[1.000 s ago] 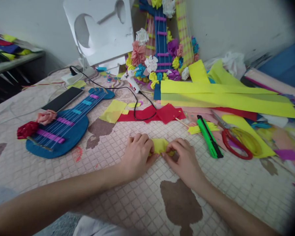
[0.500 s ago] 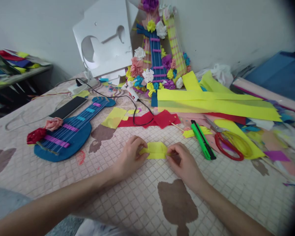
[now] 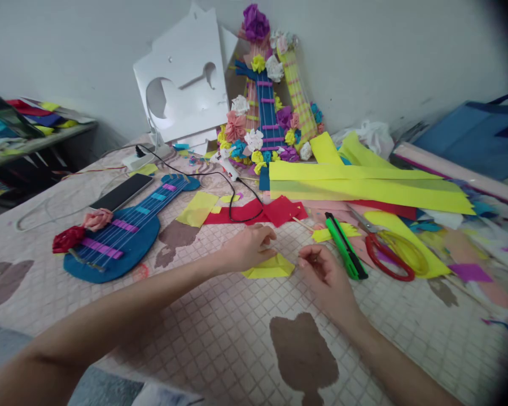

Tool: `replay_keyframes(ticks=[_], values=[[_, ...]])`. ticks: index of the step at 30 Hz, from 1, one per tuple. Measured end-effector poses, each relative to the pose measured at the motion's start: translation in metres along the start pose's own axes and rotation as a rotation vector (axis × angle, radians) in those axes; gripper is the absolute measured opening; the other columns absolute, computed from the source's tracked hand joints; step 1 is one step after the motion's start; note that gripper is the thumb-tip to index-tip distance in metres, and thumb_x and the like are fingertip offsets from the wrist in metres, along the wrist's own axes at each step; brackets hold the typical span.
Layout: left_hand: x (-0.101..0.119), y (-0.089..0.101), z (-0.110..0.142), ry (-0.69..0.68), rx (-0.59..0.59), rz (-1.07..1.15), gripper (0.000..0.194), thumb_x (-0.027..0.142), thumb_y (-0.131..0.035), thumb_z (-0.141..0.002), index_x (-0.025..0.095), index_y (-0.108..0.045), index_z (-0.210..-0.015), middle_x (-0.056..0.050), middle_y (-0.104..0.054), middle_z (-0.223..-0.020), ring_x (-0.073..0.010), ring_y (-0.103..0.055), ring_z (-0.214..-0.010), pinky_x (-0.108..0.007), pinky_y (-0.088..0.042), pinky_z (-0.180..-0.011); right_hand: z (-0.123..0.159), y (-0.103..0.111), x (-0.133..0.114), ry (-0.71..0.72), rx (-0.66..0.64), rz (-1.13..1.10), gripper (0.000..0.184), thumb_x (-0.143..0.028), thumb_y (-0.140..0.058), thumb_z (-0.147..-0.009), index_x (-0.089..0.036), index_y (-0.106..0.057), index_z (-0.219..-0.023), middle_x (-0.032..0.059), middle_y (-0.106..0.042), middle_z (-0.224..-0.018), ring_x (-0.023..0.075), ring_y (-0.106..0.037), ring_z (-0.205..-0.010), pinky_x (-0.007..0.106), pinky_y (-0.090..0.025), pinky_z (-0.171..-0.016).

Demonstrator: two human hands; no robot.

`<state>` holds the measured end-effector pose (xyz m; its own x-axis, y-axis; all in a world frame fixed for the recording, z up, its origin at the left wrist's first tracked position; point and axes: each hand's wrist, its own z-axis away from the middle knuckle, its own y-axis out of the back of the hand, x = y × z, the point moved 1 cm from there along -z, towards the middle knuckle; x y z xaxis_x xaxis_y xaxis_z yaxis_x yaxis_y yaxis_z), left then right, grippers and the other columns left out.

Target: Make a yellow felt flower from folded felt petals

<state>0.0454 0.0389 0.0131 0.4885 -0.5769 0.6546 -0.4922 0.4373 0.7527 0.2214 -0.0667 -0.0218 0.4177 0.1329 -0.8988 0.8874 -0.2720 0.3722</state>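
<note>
Folded yellow paper [image 3: 273, 267] lies on the tablecloth [image 3: 220, 327]. Left hand [image 3: 248, 248] covers its far-left edge, grip hidden, can't tell. Right hand [image 3: 328, 276] just beside it, apart, loosely curled; can't tell if fingertips meet. Earlier, both hands pinched the ends; right end's now free, so creasing looks paused. Green cutter [image 3: 342, 248] beyond, unmoved.

A white panel [image 3: 187, 65] stands by the wall [image 3: 376, 62].

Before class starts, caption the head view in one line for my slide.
Left hand over yellow paper, right hand beside it, blue toy guitar off to the left.
</note>
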Motion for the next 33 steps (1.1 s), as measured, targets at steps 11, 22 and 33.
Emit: replay_keyframes(ticks=[11,22,33], values=[[0.008,0.009,-0.032,0.085,-0.297,0.043,0.013,0.023,-0.071,-0.065,0.016,-0.06,-0.064,0.002,-0.06,-0.063,-0.0113,-0.053,-0.059,-0.021,-0.036,-0.052,-0.001,0.003,-0.003,0.003,0.037,-0.04,0.01,-0.027,-0.052,-0.086,-0.022,-0.052,-0.095,0.0036,-0.056,-0.091,0.0169,-0.056,-0.084,0.033,-0.048,-0.077],[-0.02,0.005,0.013,0.532,0.078,0.707,0.005,0.013,-0.052,-0.084,0.016,-0.047,-0.085,0.0,-0.06,-0.071,-0.0103,-0.062,-0.06,-0.026,-0.054,-0.058,0.004,-0.005,-0.023,0.319,-0.082,0.261,0.016,-0.017,-0.049,-0.085,-0.022,-0.051,-0.1,0.0054,-0.053,-0.093,0.0186,-0.052,-0.086,0.034,-0.047,-0.075],[0.003,-0.009,0.072,0.505,0.011,1.185,0.028,0.014,-0.063,-0.077,0.013,-0.054,-0.103,-0.008,-0.067,-0.095,-0.0167,-0.066,-0.091,-0.032,-0.052,-0.086,0.009,-0.011,-0.022,0.498,-0.208,0.627,0.015,-0.006,-0.048,-0.084,-0.02,-0.05,-0.089,0.0061,-0.053,-0.089,0.0221,-0.049,-0.086,0.04,-0.044,-0.075]])
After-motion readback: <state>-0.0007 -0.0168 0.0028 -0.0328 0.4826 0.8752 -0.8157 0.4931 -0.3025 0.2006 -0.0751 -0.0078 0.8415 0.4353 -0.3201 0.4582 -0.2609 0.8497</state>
